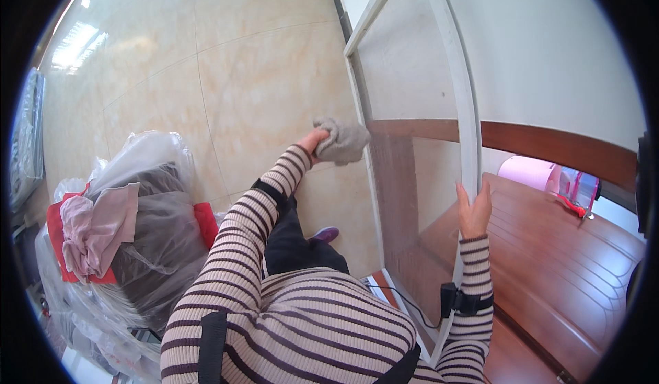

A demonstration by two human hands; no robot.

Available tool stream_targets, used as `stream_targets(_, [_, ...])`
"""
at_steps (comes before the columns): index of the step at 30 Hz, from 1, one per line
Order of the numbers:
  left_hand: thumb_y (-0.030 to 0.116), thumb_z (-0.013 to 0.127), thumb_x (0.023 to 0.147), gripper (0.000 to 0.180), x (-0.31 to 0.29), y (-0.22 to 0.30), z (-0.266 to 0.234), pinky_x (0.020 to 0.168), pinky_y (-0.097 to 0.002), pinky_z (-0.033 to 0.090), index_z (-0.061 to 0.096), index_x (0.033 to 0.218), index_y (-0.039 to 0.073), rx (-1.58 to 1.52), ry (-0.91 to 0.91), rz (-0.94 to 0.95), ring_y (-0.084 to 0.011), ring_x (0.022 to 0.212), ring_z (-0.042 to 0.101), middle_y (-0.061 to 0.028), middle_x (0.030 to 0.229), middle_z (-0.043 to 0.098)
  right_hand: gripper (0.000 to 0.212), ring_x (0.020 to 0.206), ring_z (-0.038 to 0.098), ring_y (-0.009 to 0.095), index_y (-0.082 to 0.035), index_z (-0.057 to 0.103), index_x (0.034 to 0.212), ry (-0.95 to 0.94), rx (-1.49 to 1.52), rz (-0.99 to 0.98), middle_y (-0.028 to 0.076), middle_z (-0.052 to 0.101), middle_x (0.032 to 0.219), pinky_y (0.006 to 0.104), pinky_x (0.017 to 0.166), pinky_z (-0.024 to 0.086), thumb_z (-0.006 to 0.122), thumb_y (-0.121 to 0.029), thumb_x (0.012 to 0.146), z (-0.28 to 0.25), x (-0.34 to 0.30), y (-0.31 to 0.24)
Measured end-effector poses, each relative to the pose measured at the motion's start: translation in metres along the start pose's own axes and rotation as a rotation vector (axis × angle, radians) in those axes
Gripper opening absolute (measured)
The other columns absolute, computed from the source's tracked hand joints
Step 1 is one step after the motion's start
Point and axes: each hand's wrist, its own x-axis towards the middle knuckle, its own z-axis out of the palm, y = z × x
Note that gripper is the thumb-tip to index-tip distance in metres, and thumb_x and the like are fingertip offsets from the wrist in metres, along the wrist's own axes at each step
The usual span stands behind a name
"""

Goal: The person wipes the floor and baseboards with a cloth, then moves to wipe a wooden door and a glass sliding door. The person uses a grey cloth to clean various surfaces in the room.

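In front of me stands a tall window screen (pixel 419 178) with a pale frame and a greyish see-through mesh. My left hand (pixel 316 142) is closed around a crumpled grey cloth (pixel 345 142), which is at the frame's left edge. My right hand (pixel 475 216) is at the right frame bar, with its thumb and fingers stretched apart. The bar passes at the fork of that hand; how firmly they touch cannot be told.
Left of me, a plastic-wrapped dark pile (pixel 161 226) carries a pink cloth (pixel 99 229) and red pieces. A glossy brown wooden surface (pixel 556 267) lies at right, with a pink roll (pixel 528 172) at its far side. Beige tiles (pixel 261 61) cover the floor.
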Motion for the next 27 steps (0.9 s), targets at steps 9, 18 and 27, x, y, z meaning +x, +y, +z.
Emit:
stream_targets(9, [0.012, 0.053, 0.076, 0.053, 0.077, 0.028, 0.021, 0.074, -0.0519, 0.046, 0.032, 0.124, 0.021, 0.050, 0.146, 0.115, -0.0247, 0.096, 0.052, -0.0054, 0.113, 0.048, 0.035, 0.078, 0.048, 0.032, 0.005, 0.044, 0.092, -0.020, -0.030, 0.063, 0.018, 0.047, 0.083, 0.0373, 0.070, 0.039, 0.060, -0.023, 0.077, -0.002, 0.011, -0.004])
stream_targets(18, [0.006, 0.052, 0.075, 0.050, 0.175, 0.037, -0.037, 0.068, -0.0504, 0.048, 0.036, 0.121, 0.016, 0.028, 0.256, 0.219, -0.0265, 0.095, 0.053, -0.0081, 0.110, 0.050, 0.032, 0.076, 0.045, 0.023, 0.004, 0.043, 0.096, -0.090, 0.087, 0.210, 0.014, 0.043, 0.082, 0.0347, 0.071, 0.038, 0.058, -0.016, 0.077, -0.008, -0.003, -0.010])
stream_targets(27, [0.011, 0.061, 0.066, 0.067, 0.313, 0.076, -0.092, 0.060, -0.0404, 0.052, 0.034, 0.128, 0.007, 0.255, 0.533, 0.218, -0.0289, 0.097, 0.053, -0.0149, 0.119, 0.047, 0.066, 0.115, 0.037, 0.030, 0.010, 0.023, 0.126, -0.104, -0.015, 0.486, 0.024, 0.035, 0.124, 0.0360, 0.095, 0.028, 0.059, -0.013, 0.075, -0.014, -0.027, -0.020])
